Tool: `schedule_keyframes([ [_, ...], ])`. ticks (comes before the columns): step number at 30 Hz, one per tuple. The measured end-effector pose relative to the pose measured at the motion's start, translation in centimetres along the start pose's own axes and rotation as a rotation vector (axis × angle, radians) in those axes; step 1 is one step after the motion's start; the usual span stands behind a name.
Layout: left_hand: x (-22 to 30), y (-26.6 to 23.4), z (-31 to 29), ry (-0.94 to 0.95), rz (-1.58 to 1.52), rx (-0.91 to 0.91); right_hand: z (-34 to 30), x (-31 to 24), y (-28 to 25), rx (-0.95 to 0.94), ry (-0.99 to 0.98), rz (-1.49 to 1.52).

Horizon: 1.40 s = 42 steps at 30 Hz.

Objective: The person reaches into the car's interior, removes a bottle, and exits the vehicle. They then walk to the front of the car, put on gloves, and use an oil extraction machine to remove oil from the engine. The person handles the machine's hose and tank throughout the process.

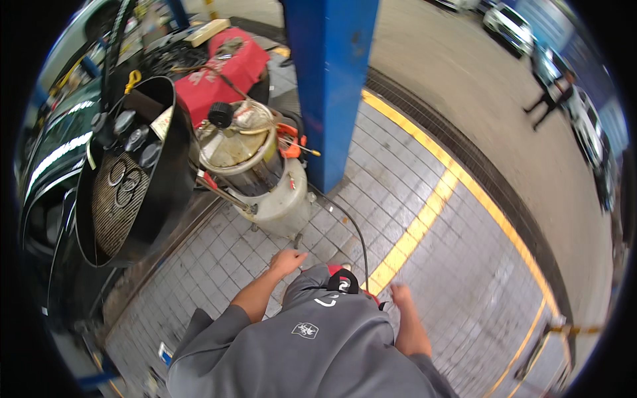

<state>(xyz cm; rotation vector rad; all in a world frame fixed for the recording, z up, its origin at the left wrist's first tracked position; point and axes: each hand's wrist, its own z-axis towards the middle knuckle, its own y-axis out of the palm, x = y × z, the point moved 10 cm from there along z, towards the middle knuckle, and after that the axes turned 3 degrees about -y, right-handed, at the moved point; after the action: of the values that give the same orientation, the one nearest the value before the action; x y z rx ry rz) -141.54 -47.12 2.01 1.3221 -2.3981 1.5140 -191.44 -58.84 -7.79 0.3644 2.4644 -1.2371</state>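
Note:
My left hand (287,262) hangs in front of my body with its fingers curled in and nothing visible in them. It is nearest to a grimy wheeled tank (282,211), which carries a clear oil chamber (255,174) on top, and does not touch it. On my other side, my right hand (401,293) is low beside my hip, smeared by motion, so its fingers cannot be made out. Left of the tank stands a deep black drain pan (159,192) with a grille bottom and several round dark parts inside.
A blue post (335,86) rises behind the tank. A black hose (358,232) curves across the tiled floor (444,278), which has yellow lines (424,222). Red cloth (229,76) covers something at the back left, near a dark green car (63,149). Far right, a person (557,93) walks beside parked cars.

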Motion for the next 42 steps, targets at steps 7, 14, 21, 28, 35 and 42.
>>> schedule_keyframes([
  [7,19.3,-9.0,6.4,0.16,-0.219,-0.067,-0.4,15.6,-3.0,-0.164,0.707,0.93],
  [14,28.1,-5.7,15.7,0.116,-0.234,0.004,22.1,11.7,-14.4,-0.258,0.49,0.918],
  [21,27.6,1.2,23.7,-0.107,-0.122,0.013,51.9,-0.1,-39.8,0.018,0.053,0.549],
  [28,24.9,5.7,26.2,-0.435,-0.268,-0.053,64.9,-30.2,-46.6,-0.205,-0.338,0.769],
  [35,33.7,13.4,38.6,-0.277,-0.339,-0.35,66.9,-53.5,-39.0,-0.75,-0.574,0.399],
  [42,36.8,6.2,49.1,-0.52,-0.694,-0.238,84.2,-62.3,-39.3,-0.695,-0.394,0.043],
])
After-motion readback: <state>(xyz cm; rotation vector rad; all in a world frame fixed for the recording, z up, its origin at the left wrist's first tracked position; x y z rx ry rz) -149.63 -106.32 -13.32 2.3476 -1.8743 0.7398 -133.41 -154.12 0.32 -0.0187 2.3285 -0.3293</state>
